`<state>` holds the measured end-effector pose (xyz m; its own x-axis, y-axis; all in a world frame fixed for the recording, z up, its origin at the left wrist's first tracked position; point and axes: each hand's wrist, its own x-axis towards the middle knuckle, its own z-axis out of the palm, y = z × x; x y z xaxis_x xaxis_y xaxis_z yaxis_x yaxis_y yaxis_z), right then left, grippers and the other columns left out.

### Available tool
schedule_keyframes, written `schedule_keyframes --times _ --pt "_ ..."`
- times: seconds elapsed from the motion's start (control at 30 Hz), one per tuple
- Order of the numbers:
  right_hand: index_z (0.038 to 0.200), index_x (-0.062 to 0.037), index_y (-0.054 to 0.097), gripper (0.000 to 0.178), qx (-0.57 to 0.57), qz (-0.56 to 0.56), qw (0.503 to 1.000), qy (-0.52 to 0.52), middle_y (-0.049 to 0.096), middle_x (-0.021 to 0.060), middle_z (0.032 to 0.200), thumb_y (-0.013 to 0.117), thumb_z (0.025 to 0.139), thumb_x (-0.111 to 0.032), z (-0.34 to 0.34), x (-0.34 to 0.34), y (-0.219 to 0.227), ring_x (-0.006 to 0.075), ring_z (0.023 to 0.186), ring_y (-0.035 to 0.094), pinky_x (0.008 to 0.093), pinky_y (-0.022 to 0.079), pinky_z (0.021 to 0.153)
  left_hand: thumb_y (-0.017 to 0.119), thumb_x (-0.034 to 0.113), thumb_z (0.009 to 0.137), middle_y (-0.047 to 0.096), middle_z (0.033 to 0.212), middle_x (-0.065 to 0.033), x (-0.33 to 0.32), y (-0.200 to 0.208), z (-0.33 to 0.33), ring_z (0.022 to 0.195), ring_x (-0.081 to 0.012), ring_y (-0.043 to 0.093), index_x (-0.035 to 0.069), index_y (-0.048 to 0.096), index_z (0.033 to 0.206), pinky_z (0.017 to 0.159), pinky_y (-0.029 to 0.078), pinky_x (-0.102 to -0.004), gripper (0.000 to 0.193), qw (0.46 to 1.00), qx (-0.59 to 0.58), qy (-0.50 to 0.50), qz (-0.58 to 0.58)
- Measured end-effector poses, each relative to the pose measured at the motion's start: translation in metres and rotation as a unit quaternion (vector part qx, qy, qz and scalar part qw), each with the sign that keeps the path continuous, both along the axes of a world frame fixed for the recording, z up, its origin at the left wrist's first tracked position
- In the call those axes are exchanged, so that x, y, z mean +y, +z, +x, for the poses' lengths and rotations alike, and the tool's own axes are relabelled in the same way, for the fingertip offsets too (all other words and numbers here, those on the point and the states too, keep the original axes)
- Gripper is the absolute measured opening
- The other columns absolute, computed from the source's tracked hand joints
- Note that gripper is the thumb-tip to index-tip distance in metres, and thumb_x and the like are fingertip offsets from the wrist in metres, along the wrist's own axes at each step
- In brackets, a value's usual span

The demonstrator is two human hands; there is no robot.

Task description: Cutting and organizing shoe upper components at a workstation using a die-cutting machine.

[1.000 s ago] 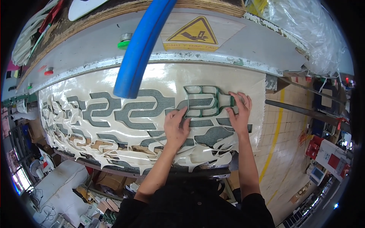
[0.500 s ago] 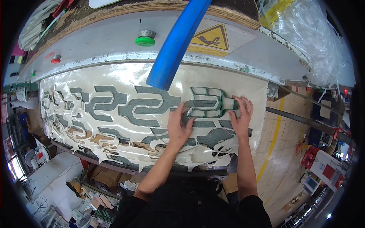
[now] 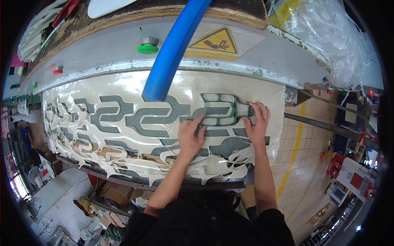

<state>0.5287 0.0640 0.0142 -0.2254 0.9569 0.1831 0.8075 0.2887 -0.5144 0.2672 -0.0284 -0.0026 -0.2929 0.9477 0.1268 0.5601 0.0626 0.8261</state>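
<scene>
A green metal cutting die (image 3: 235,110), an open frame with inner bars and a narrow right end, sits on a glossy cream sheet (image 3: 123,84). My left hand (image 3: 191,134) has thumb and forefinger closed at the die's lower left edge. At its narrow right end, the fingers and thumb of my right hand (image 3: 257,123) curl around the frame. Fork-shaped openings (image 3: 111,115) in the sheet show a dark grey-green surface, left of the die and below it.
A blue bar (image 3: 170,61) hangs over the sheet from the machine's grey front. That front carries a green button (image 3: 147,46) and a yellow warning sign (image 3: 215,41). Torn cream scraps (image 3: 135,162) lie along the near edge. Clear plastic bags (image 3: 320,41) stand at the far right.
The whole view has shifted slightly. My left forefinger sits a little lower against the die; the die stays in place on the sheet, and my right hand keeps its hold.
</scene>
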Motion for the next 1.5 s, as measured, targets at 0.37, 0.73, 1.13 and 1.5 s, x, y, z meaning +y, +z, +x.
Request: schedule_keyframes --times 0.37,0.73,1.13,1.5 --pt "0.138 -0.0174 0.067 0.059 0.01 0.009 1.0 0.002 0.065 0.0079 0.135 0.084 0.082 -0.017 0.003 0.001 0.002 0.029 0.136 0.053 0.0525 0.027 0.124 0.085 0.003 0.077 0.065 0.082 -0.0104 0.002 0.005 0.001 0.077 -0.0289 0.06 0.011 0.074 0.128 0.073 0.05 -0.0397 0.052 1.0 0.013 0.002 0.003" --pt "0.139 -0.005 0.062 0.058 0.18 -0.001 0.984 0.002 0.066 0.0186 0.133 0.084 0.085 -0.011 0.003 -0.088 0.066 0.0382 0.126 0.06 0.0478 0.045 0.11 0.081 0.008 0.088 0.074 0.12 -0.0148 0.006 0.089 -0.045 0.107 -0.0309 0.07 0.005 0.061 0.143 0.096 0.055 -0.0421 0.058 0.998 -0.009 0.003 0.059" --pt "0.117 -0.0102 0.077 0.044 0.099 -0.141 0.971 0.167 0.064 0.0123 0.107 0.09 0.08 -0.031 -0.023 -0.199 0.106 0.0352 0.106 0.06 0.0439 0.052 0.096 0.093 0.02 0.087 0.057 0.073 0.0015 0.115 0.224 -0.116 0.062 -0.0047 0.05 0.0 0.057 0.101 0.057 0.04 -0.023 0.043 0.961 -0.081 0.16 0.212" --pt "0.12 -0.0128 0.075 0.046 0.114 -0.069 0.984 0.115 0.065 0.0109 0.112 0.09 0.08 -0.029 -0.01 -0.224 0.138 0.0342 0.113 0.06 0.045 0.048 0.103 0.091 0.033 0.082 0.073 0.088 -0.0141 -0.121 0.172 -0.036 0.08 -0.0273 0.071 0.003 0.075 0.105 0.075 0.057 -0.0382 0.041 0.971 0.065 -0.225 -0.049"
